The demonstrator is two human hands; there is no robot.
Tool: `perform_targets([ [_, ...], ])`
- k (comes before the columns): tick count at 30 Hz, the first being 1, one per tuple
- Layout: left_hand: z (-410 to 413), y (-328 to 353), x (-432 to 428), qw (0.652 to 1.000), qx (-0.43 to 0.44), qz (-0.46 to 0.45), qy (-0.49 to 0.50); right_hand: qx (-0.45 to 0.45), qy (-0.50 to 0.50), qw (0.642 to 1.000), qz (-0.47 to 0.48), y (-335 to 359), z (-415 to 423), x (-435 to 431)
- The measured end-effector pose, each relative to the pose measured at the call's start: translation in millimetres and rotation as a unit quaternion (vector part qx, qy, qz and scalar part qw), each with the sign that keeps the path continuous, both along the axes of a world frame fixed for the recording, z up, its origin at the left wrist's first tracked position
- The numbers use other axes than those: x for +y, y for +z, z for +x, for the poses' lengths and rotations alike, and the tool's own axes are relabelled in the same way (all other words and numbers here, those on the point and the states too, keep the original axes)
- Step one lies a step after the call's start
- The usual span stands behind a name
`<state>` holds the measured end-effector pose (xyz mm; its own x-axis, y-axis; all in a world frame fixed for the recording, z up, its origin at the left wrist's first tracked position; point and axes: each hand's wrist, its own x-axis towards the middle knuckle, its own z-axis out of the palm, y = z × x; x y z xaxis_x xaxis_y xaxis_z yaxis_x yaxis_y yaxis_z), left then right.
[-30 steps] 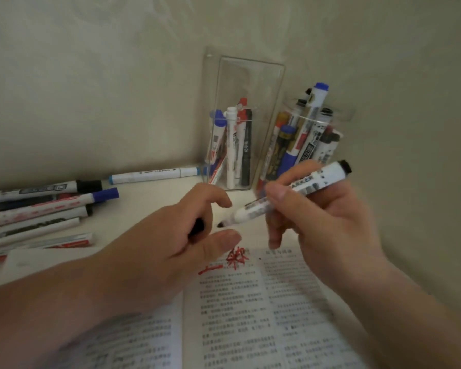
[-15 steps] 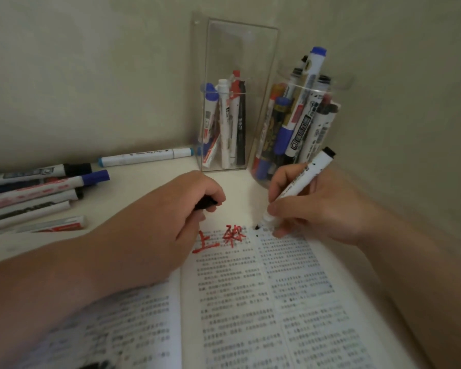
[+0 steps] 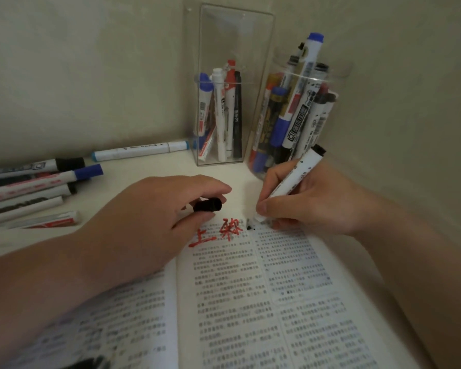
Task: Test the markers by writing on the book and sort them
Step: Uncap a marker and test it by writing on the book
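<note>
Gripping a white-barrelled marker with a black end (image 3: 294,182), your right hand (image 3: 304,201) presses its tip to the top margin of the open printed book (image 3: 250,302), where a small black mark (image 3: 250,227) sits just right of two red handwritten characters (image 3: 218,234). The tip itself is mostly hidden under your fingers, so whether it touches the paper at this instant is hard to tell. Your left hand (image 3: 155,219) rests on the left page and the desk (image 3: 149,171), pinching the marker's black cylindrical cap (image 3: 207,205) between thumb and fingers.

Behind the book, against the wall, stands a tall clear rectangular plastic holder (image 3: 224,86) with a few markers upright inside: blue-capped, white, red and black. Just beside it on the right is a clear round jar (image 3: 290,115), packed fuller with markers, one blue-capped marker rising above the rest. Your right hand is just in front of that jar.

On the desk at the left lies a loose row of markers (image 3: 30,193) on their sides, black and blue caps pointing right. A white twin-tip marker with pale blue ends (image 3: 141,151) lies apart from them, near the base of the rectangular holder.
</note>
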<state>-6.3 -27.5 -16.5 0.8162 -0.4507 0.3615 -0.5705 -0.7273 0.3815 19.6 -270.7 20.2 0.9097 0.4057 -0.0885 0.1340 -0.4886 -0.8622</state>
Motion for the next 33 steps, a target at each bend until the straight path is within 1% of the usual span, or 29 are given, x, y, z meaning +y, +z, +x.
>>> perform_targets([
  [2,0,-1,0,1.000,-0.009,-0.002,0.004,-0.007,-0.008,1.000,-0.006,-1,1,-1],
  [6,-1,-1,1,1.000,-0.008,-0.017,0.011,-0.026,-0.059,0.998,0.024,1,2,-11],
  [10,-1,-1,0,1.000,-0.013,-0.017,0.007,-0.070,-0.094,0.993,-0.033,9,8,-22],
  [14,0,-1,1,1.000,-0.002,-0.012,-0.007,-0.062,-0.096,0.990,-0.084,8,10,-25],
  [19,1,-2,1,1.000,-0.008,-0.013,-0.008,-0.046,-0.096,0.990,-0.090,7,12,-24],
  [23,2,-3,1,1.000,-0.015,-0.013,-0.007,-0.055,-0.093,0.990,-0.093,9,10,-19],
  [26,2,-4,1,1.000,-0.016,-0.014,-0.007,-0.043,-0.050,0.993,-0.101,11,6,-17],
  [28,2,-4,1,1.000,-0.017,-0.016,-0.007,-0.002,-0.018,0.998,-0.056,12,3,-17],
  [30,1,-4,1,1.000,-0.016,-0.018,-0.007,0.012,-0.023,0.999,0.040,12,3,-21],
  [32,0,-3,0,1.000,-0.017,-0.022,-0.006,-0.009,-0.046,0.989,0.140,13,5,-24],
  [33,0,-3,0,1.000,-0.017,-0.024,-0.005,-0.027,-0.057,0.984,0.166,13,8,-26],
])
